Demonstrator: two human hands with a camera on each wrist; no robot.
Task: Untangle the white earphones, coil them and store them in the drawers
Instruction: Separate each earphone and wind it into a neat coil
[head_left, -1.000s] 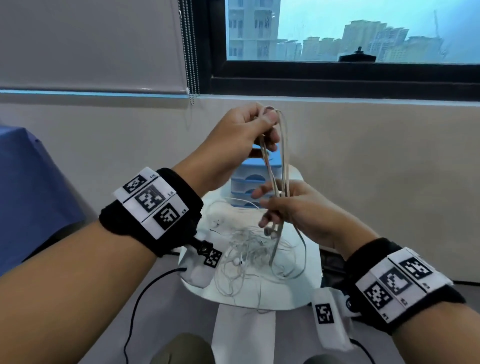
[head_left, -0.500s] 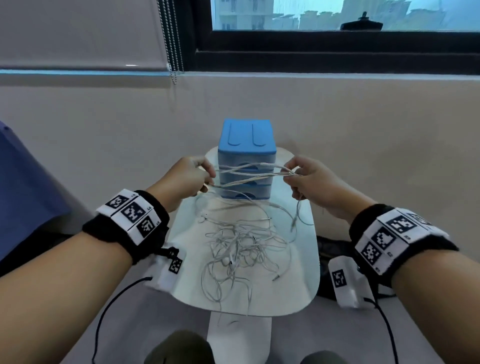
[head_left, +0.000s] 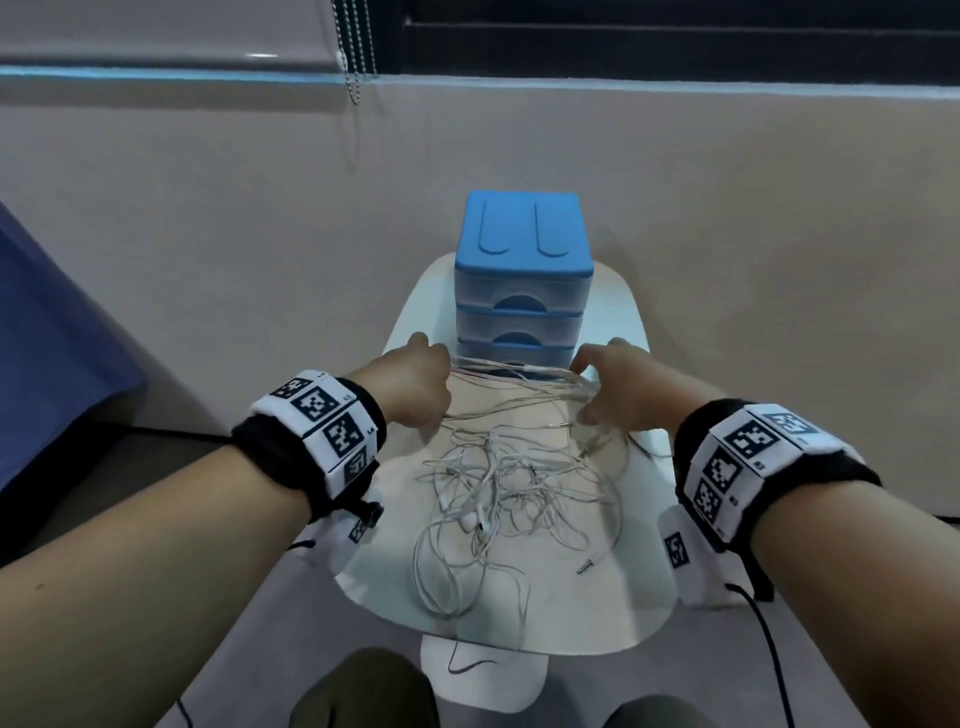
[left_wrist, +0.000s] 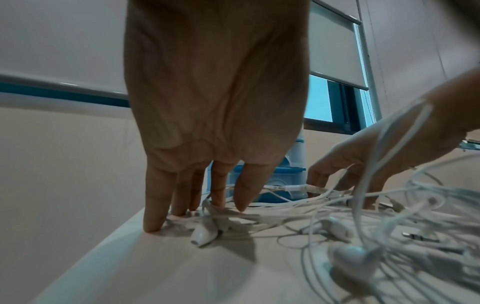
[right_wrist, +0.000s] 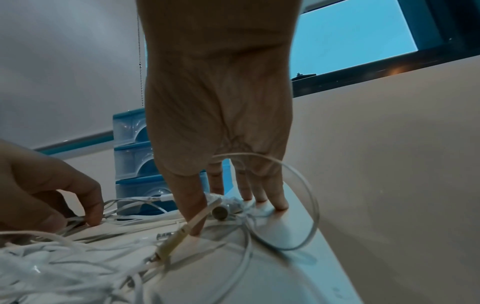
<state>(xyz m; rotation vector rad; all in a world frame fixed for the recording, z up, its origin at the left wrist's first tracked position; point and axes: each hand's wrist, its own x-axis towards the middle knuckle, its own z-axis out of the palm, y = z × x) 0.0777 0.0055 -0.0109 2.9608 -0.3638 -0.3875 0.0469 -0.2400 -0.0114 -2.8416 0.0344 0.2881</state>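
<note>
Stretched bundle of earphone cable (head_left: 519, 375) lies across the far part of the small white table (head_left: 639, 597), just in front of the blue drawer unit (head_left: 523, 291). Judgement: it is set down there to keep the sorted strands apart from the tangled pile (head_left: 509, 499), which sits nearer, mid-table, plugs and earbuds mixed in. All three drawers appear closed, so storing has not begun.

Left hand (head_left: 415, 384): at the left end of the bundle. Left wrist view shows fingers (left_wrist: 155, 205) nearly straight, pointing down, tips on the tabletop and on the cable strands; an earbud (left_wrist: 205, 232) lies just beside them. No strand visibly pinched (thumb not in view).

Right hand (head_left: 618, 384): at the right end, hands well apart with the bundle between them. Right wrist view shows fingers (right_wrist: 192, 205) extended, tips pressing table and cable; a loop (right_wrist: 285, 205) arcs loosely past the hand, and a beige-toned plug (right_wrist: 172, 240) lies near the fingertips. No closed grip seen here either.

Judgement: both hands pin the bundle flat so it stays straight, ready for coiling.
</note>
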